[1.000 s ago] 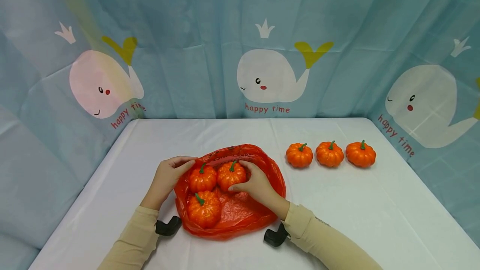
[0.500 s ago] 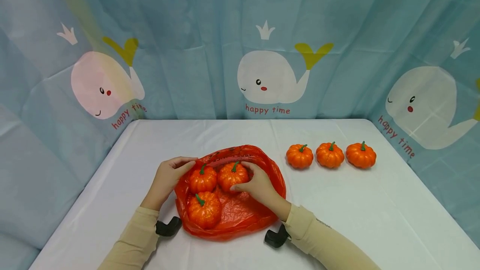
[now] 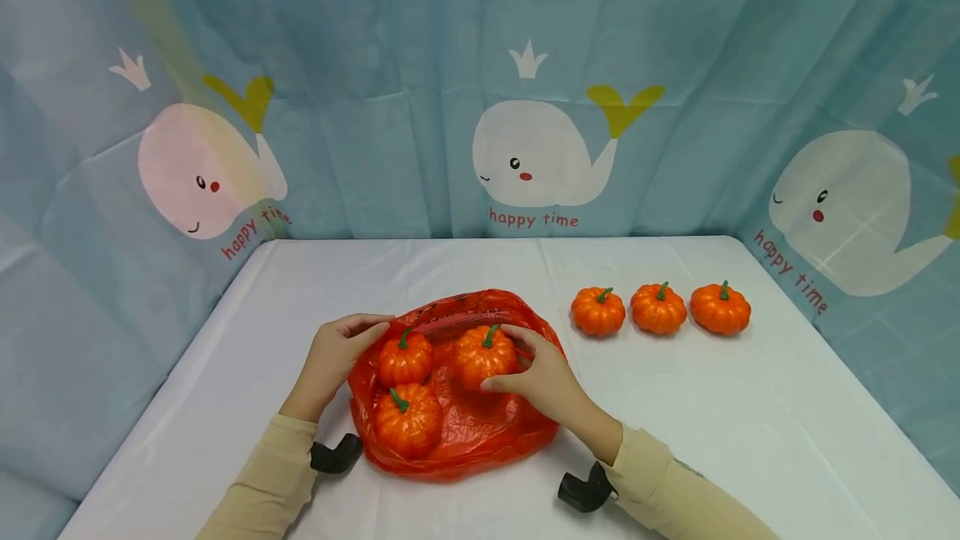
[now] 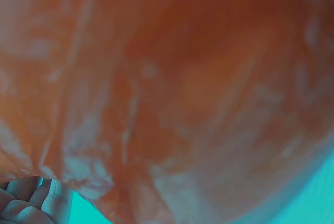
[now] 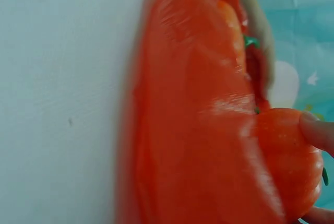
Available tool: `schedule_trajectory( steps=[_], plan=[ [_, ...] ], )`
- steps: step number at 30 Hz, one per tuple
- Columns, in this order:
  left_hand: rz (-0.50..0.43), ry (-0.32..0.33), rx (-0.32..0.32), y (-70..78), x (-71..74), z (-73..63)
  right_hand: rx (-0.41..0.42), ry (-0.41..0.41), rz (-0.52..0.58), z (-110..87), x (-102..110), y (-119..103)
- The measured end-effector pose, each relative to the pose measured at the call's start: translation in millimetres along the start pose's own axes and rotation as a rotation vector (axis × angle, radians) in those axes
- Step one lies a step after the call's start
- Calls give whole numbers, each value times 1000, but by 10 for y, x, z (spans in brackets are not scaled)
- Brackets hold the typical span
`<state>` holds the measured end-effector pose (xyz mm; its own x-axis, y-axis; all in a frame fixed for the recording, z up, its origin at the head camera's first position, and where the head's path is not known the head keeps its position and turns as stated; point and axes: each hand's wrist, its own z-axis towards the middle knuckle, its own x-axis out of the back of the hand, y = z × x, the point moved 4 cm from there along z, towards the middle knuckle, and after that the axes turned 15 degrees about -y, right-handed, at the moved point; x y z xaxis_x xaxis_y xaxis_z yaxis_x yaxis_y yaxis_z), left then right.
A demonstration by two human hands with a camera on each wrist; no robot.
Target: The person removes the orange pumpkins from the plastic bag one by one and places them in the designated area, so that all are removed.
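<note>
Centre of the head view: an orange pumpkin (image 3: 480, 361), grasped between the right hand's (image 3: 551, 377) thumb and fingers, has just shifted rightward from its neighbour over the red bag (image 3: 487, 432), so the work appears to centre on moving this piece. The left hand (image 3: 341, 357) pinches the bag's rim, left of centre. The held pumpkin is ribbed and glossy, its green stem (image 3: 491, 335) leaning right (two similar pumpkins (image 3: 408, 421) rest inside; three more (image 3: 658, 309) line the bench (image 3: 750, 432) at right).
</note>
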<state>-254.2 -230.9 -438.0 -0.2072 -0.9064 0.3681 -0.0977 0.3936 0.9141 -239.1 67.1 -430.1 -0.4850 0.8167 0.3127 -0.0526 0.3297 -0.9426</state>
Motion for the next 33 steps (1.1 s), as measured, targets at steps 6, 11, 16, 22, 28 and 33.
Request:
schedule_trajectory(
  steps=[6, 11, 16, 22, 28, 33],
  plan=[
    [5, 3, 0, 5, 7, -5, -19, 8, 45, -188, 138, -79],
    [0, 1, -3, 9, 8, -7, -3, 27, 44, -325, 282, -136],
    [1, 6, -2, 20, 12, -8, 11, 43, 39, -429, 412, -156],
    [3, 1, -5, 44, 2, -10, -22, 71, 28, -599, 563, -134],
    [-13, -6, -5, 44, -8, -7, -66, 121, 51, -765, 732, -60],
    [-6, 1, 14, 14, 7, -19, -111, 174, 42, -850, 872, 19]
  ],
)
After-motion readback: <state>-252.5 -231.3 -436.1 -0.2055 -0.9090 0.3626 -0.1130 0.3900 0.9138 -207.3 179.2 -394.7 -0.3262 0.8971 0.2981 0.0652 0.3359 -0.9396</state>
